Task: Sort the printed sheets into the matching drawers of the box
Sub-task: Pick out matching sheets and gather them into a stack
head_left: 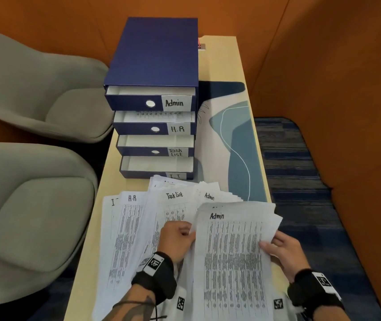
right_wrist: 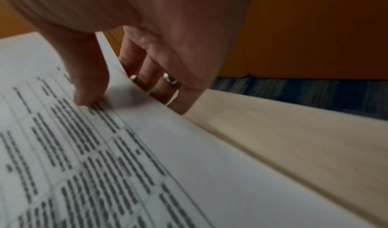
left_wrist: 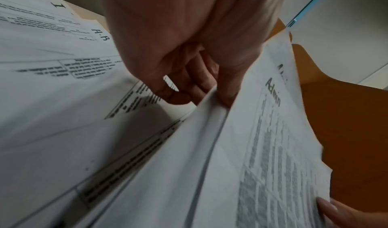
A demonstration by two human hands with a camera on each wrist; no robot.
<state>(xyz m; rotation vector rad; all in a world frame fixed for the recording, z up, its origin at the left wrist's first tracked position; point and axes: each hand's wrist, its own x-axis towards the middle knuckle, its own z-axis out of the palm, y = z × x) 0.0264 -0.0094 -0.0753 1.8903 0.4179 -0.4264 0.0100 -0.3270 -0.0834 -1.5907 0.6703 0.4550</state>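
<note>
We're looking down at a blue box (head_left: 154, 52) w/ four drawers, all pulled partly out, sitting at the far end of a pale counter (head_left: 235, 66). Top to bottom the labels read Admin drawer (head_left: 150, 101), H.R drawer (head_left: 153, 127), Task List drawer (head_left: 154, 150), and the lowest drawer (head_left: 157, 169), whose label is half hidden by paper. The H.R one has a printed sheet in it; we see only bare white insides in the others.

Near us the printed sheets (head_left: 134, 228) lie fanned across the counter, headings H.R, Task List & Admin showing. An Admin bundle (head_left: 233, 256) is lifted at the front right. Left hand (head_left: 176, 239): its grip is on the bundle's left edge, thumb & curled fingers (left_wrist: 189, 75) pinching the paper per the left wrist view. Right hand (head_left: 284, 251): grip on the right edge, thumb (right_wrist: 88, 82) on the printed face, fingers underneath.

A blue-patterned mat (head_left: 238, 135) covers the counter right of the box. Two grey chairs (head_left: 34, 205) stand to the left.
</note>
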